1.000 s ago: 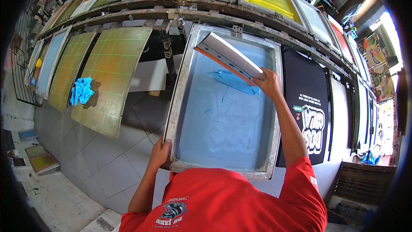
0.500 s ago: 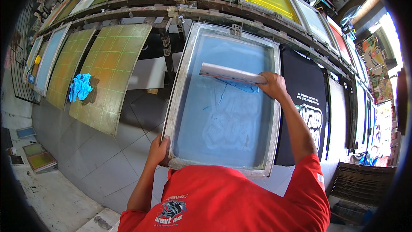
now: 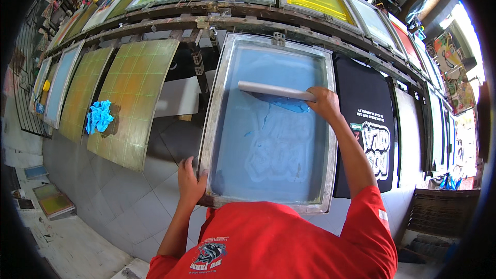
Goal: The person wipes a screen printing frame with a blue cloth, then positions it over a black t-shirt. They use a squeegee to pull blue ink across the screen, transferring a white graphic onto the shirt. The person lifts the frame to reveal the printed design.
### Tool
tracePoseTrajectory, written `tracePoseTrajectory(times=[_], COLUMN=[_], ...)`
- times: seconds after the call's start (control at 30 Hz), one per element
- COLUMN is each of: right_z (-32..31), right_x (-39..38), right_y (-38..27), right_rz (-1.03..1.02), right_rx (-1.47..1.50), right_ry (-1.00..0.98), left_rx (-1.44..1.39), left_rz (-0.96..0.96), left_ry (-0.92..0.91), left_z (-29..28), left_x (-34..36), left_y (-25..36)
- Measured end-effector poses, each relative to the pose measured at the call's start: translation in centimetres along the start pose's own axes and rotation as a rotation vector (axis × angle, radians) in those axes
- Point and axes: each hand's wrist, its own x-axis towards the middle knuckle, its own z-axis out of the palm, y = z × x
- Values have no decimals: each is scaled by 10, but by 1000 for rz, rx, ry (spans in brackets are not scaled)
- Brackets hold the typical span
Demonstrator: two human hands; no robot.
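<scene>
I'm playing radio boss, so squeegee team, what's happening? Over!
Right hand grips squeegee. Left hand open beside screen frame. Blue ink along squeegee's near side. Crumpled blue bundle off left, out of the way.

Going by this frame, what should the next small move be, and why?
Probably a pull of the squeegee toward the red shirt by the right hand: it grips one end, blue ink lies along the squeegee's near side, and the faint design in the screen extends from there toward the shirt.
</scene>
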Motion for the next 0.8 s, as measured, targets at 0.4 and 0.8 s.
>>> tracePoseTrajectory(times=[0.4, 0.8], right_z=[9, -11], right_x=[-43, 5], right_y=[-21, 5], right_rz=[-53, -41], right_rx=[-6, -47], right_ry=[145, 110], left_rx=[298, 265], left_rz=[668, 590], left_ry=[-39, -292], left_z=[34, 51], left_x=[180, 283], left_y=[127, 159])
